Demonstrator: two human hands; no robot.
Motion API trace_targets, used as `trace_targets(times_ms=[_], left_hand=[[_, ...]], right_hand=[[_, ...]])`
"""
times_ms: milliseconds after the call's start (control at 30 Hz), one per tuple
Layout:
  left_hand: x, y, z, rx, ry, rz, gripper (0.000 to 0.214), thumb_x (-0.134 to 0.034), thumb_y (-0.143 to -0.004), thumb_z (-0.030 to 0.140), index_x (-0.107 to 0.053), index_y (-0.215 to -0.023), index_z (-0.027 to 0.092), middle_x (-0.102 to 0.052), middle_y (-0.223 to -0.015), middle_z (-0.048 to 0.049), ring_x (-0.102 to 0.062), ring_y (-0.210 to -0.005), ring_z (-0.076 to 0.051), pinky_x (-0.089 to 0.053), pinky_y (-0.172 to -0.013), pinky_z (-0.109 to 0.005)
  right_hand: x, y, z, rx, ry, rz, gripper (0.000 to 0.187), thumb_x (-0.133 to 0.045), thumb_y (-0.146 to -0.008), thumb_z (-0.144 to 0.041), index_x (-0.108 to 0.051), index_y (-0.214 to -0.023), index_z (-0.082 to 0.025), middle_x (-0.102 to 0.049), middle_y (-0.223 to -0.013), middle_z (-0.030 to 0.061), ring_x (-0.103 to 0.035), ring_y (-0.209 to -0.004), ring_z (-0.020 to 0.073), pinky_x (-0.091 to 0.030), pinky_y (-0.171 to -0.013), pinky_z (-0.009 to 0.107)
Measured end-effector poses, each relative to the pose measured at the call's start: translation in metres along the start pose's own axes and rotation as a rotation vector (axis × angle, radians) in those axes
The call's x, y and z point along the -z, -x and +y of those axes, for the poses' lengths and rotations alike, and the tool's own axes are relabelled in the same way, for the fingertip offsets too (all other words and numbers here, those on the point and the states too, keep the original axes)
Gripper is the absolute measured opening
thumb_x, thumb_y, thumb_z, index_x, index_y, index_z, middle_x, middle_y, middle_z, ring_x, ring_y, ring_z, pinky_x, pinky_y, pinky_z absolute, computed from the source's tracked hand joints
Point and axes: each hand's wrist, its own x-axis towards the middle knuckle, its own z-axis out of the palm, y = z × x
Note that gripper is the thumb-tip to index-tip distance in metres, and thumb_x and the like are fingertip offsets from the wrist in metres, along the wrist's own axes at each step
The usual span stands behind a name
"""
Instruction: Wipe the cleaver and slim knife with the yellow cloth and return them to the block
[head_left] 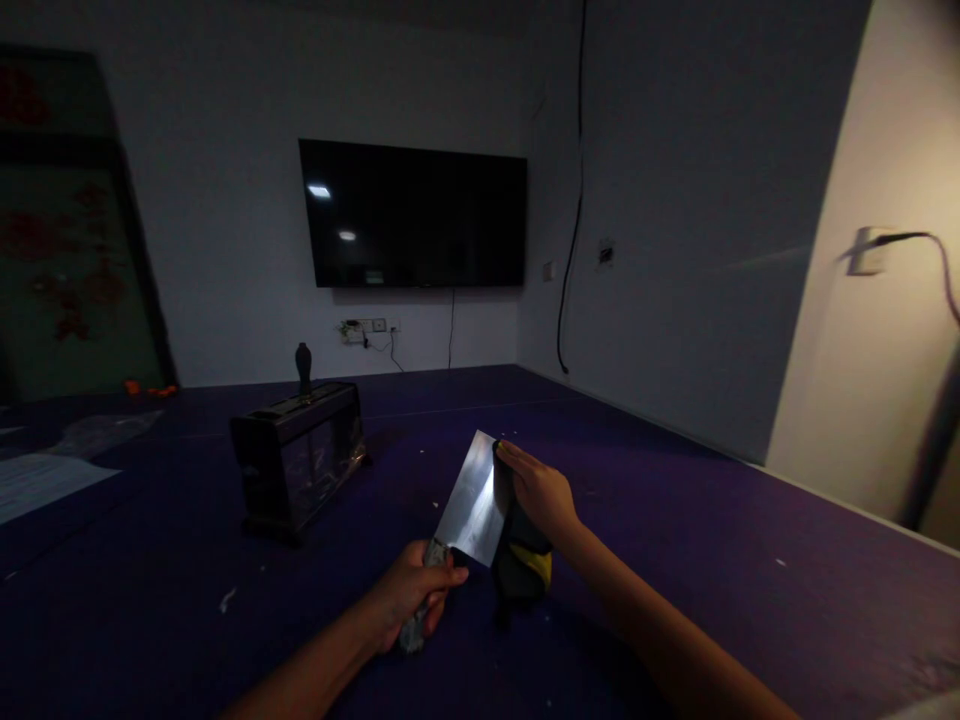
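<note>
My left hand is wrapped round the grey, worn-looking handle of a cleaver. The broad metal blade points up and away, its face catching a bright reflection. On the blade's right side, my right hand grips the upper part of a black-and-yellow object, perhaps a knife sharpener. Its black top lies against or very near the blade's right edge; contact is hard to make out in the dim light. My right fingers hide part of this object.
A dark knife block with see-through sides stands left on the purple surface, a black handle upright in its top. Paper and clear plastic lie farther left. A television hangs on the back wall.
</note>
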Motion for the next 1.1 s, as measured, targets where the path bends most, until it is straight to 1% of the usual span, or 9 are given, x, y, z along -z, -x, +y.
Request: trace_targets(times_ms=[167, 267, 500, 600, 733, 800, 933, 1100], left_hand=[[-0.001, 0.001, 0.0, -0.002, -0.004, -0.007, 0.034, -0.066, -0.061, 0.037, -0.037, -0.066, 0.02, -0.036, -0.037, 0.0125, -0.033, -0.024, -0.004, -0.018, -0.03, -0.016], [-0.001, 0.0, -0.001, -0.004, -0.003, 0.007, 0.033, -0.066, -0.061, 0.037, -0.037, -0.065, 0.02, -0.037, -0.037, 0.0122, -0.033, -0.024, -0.005, -0.019, -0.029, -0.016], [-0.003, 0.0, 0.0, -0.014, 0.024, 0.088, 0.034, -0.065, -0.059, 0.04, -0.038, -0.063, 0.02, -0.034, -0.035, 0.0121, -0.032, -0.024, -0.005, -0.019, -0.031, -0.016], [-0.004, 0.001, 0.001, -0.001, 0.041, 0.129, 0.033, -0.065, -0.058, 0.039, -0.039, -0.063, 0.02, -0.033, -0.035, 0.0121, -0.031, -0.024, -0.004, -0.019, -0.031, -0.016], [-0.005, 0.002, 0.001, 0.0, 0.063, 0.174, 0.032, -0.064, -0.057, 0.038, -0.039, -0.062, 0.02, -0.033, -0.035, 0.012, -0.031, -0.024, -0.004, -0.02, -0.032, -0.016], [-0.005, 0.001, 0.0, 0.004, 0.065, 0.185, 0.032, -0.064, -0.057, 0.039, -0.039, -0.062, 0.02, -0.033, -0.034, 0.012, -0.031, -0.024, -0.005, -0.02, -0.031, -0.017], [-0.005, 0.001, 0.001, -0.02, 0.07, 0.195, 0.036, -0.066, -0.054, 0.042, -0.038, -0.06, 0.02, -0.033, -0.034, 0.0117, -0.03, -0.023, -0.005, -0.02, -0.031, -0.018], [-0.005, 0.002, 0.003, -0.037, 0.062, 0.196, 0.036, -0.066, -0.054, 0.042, -0.038, -0.056, 0.02, -0.032, -0.033, 0.011, -0.031, -0.023, -0.005, -0.019, -0.03, -0.017]], right_hand=[[0.001, 0.0, -0.002, -0.001, -0.015, -0.006, 0.049, -0.037, -0.076, -0.005, -0.054, -0.117, -0.026, -0.051, -0.124, -0.0012, -0.053, -0.106, 0.0175, -0.046, -0.088, 0.033], [0.001, 0.001, -0.006, 0.035, -0.024, -0.031, 0.049, -0.038, -0.075, -0.006, -0.054, -0.117, -0.025, -0.05, -0.124, -0.0005, -0.054, -0.105, 0.0179, -0.046, -0.087, 0.033], [-0.005, 0.009, -0.023, 0.192, -0.114, -0.123, 0.051, -0.041, -0.073, -0.004, -0.054, -0.116, -0.027, -0.049, -0.124, -0.0031, -0.055, -0.104, 0.0153, -0.045, -0.087, 0.026], [-0.005, 0.012, -0.032, 0.263, -0.166, -0.155, 0.05, -0.041, -0.073, -0.003, -0.055, -0.115, -0.026, -0.051, -0.123, -0.0024, -0.054, -0.104, 0.0138, -0.043, -0.089, 0.024], [-0.003, 0.015, -0.039, 0.371, -0.199, -0.186, 0.051, -0.042, -0.071, -0.003, -0.055, -0.115, -0.024, -0.051, -0.122, -0.0013, -0.054, -0.105, 0.0134, -0.042, -0.09, 0.023], [-0.003, 0.016, -0.042, 0.422, -0.209, -0.205, 0.051, -0.043, -0.07, -0.003, -0.055, -0.115, -0.024, -0.051, -0.122, -0.0016, -0.054, -0.104, 0.0129, -0.042, -0.089, 0.023], [-0.003, 0.018, -0.046, 0.491, -0.199, -0.226, 0.046, -0.042, -0.073, -0.007, -0.057, -0.112, -0.025, -0.051, -0.123, -0.0009, -0.056, -0.101, 0.0127, -0.044, -0.086, 0.021], [-0.002, 0.022, -0.053, 0.565, -0.181, -0.267, 0.046, -0.042, -0.072, -0.008, -0.057, -0.113, -0.024, -0.05, -0.124, 0.0001, -0.058, -0.099, 0.0132, -0.045, -0.083, 0.022]])
